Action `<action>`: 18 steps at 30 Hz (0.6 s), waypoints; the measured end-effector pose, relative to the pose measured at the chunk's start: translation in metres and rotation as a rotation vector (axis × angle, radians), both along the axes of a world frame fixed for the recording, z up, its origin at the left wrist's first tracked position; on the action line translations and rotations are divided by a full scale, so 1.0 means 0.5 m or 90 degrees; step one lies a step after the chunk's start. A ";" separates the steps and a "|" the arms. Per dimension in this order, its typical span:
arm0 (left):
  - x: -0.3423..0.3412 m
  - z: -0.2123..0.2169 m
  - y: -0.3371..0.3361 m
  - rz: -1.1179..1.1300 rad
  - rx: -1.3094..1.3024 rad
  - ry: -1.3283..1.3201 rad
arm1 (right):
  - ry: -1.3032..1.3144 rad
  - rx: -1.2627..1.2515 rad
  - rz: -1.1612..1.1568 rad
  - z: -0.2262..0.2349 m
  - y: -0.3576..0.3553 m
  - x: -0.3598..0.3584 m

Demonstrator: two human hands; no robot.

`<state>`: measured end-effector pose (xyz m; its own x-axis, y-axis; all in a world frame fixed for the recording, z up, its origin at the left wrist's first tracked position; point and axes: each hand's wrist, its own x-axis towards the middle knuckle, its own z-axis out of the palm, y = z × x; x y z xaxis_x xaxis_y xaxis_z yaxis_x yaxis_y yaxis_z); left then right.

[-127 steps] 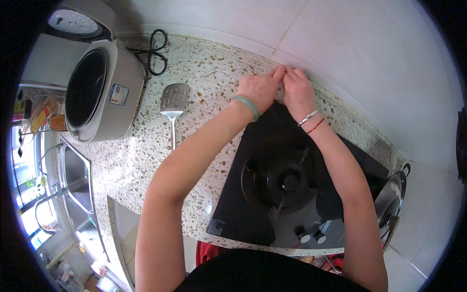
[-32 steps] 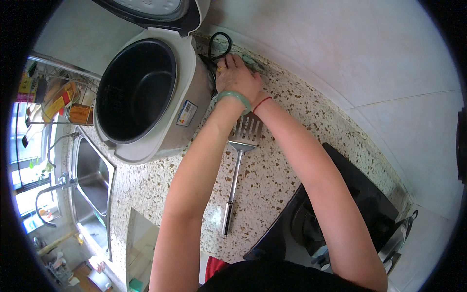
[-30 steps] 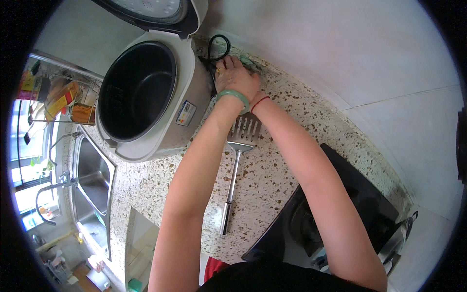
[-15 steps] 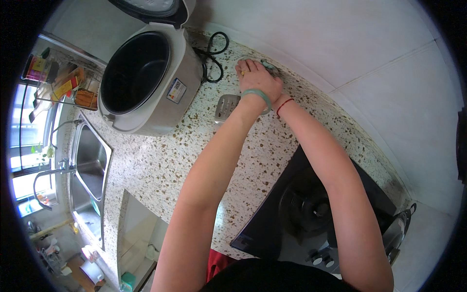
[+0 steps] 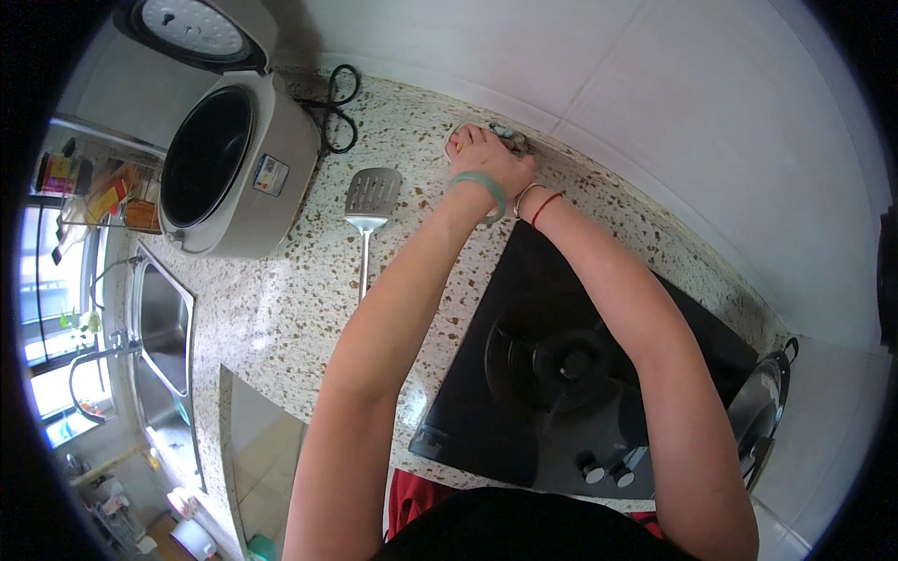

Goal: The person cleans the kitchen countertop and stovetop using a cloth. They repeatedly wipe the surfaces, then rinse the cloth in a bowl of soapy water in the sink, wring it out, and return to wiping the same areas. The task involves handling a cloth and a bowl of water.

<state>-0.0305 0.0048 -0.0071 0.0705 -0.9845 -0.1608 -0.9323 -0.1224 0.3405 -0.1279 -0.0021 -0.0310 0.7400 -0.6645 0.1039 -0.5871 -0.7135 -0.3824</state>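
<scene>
My left hand (image 5: 488, 161), with a green bangle at its wrist, is closed over something small and partly greenish (image 5: 510, 136) by the wall; a pale rounded edge shows beside the fingers. What it is I cannot make out. My right hand (image 5: 530, 172) meets it there, under or behind the left, its fingers hidden. A red string and a thin bracelet circle the right wrist. Left of my hands a slotted metal spatula (image 5: 373, 194) lies on the speckled counter (image 5: 281, 318), the end of its handle hidden by my left forearm.
A rice cooker (image 5: 257, 210) stands at the left with its lid up and its dark pot showing; its black cord (image 5: 339, 117) lies coiled behind. The black gas stove (image 5: 468, 411) lies under my right arm. A pan (image 5: 756, 402) leans at the far right; a sink (image 5: 166, 318) is far left.
The view has shifted, so the rice cooker and spatula now appear farther left and more of the spatula and stove shows. My hands stay together at nearly the same place near the wall.
</scene>
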 end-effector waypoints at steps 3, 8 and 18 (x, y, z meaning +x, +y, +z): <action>-0.045 0.007 0.014 -0.042 -0.001 -0.005 | 0.004 0.004 -0.022 0.000 0.017 -0.048; -0.117 0.019 0.038 -0.107 0.026 0.018 | 0.010 0.002 -0.057 -0.001 0.050 -0.122; -0.253 0.037 0.079 -0.224 0.045 0.053 | 0.020 -0.007 -0.151 0.002 0.116 -0.269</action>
